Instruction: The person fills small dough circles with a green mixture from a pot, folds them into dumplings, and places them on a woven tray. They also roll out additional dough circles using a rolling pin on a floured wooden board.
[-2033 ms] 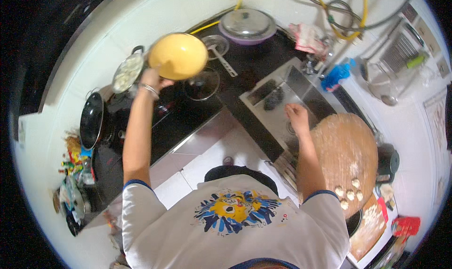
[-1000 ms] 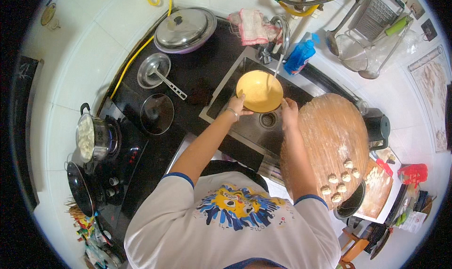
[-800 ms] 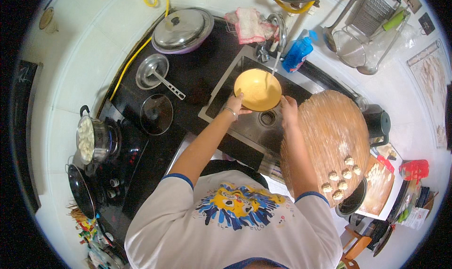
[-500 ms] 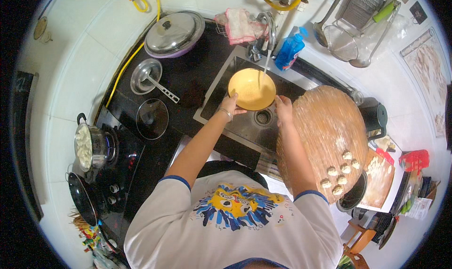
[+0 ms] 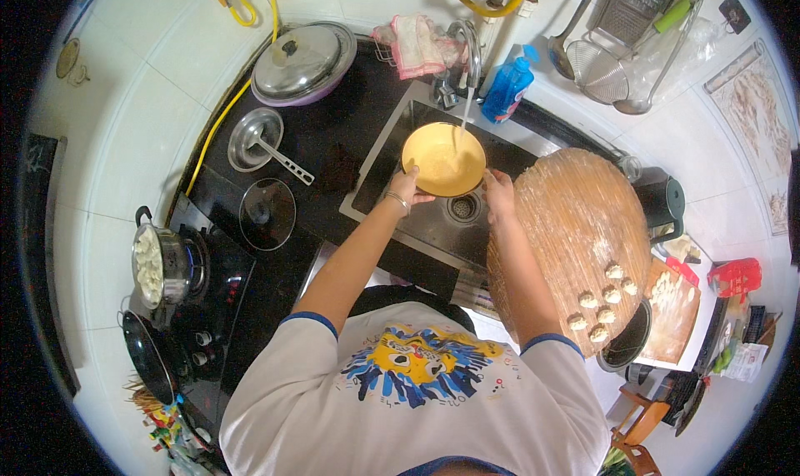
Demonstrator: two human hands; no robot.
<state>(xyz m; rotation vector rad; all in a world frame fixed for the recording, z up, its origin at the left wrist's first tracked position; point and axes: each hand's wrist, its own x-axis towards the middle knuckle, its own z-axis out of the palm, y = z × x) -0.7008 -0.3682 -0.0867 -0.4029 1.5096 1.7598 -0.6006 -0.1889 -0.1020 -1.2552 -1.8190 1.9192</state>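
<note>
A yellow bowl [image 5: 435, 161] is held over the steel sink [image 5: 375, 147] between my two hands. My left hand [image 5: 408, 186] grips its rim at the lower left, fingers partly under it. On the opposite side my right hand [image 5: 498, 191] holds the right edge. Water streams from the tap [image 5: 473, 59] into the bowl, where liquid shows at the bottom. Below the bowl the round drain [image 5: 462, 207] is visible. A blue soap bottle [image 5: 508, 88] stands behind the sink to the right of the tap.
To the right lies a large round wooden board [image 5: 575, 226] with several dumplings [image 5: 607, 316] on it. A pot [image 5: 158, 263] full of pale food sits on a lit burner at left, near a dark pan [image 5: 148, 355]. A ladle [image 5: 283, 159] rests in a metal lid on the counter.
The view has shifted slightly, and the bowl looks a little fuller, with water still running in. Both hands keep the same hold.
</note>
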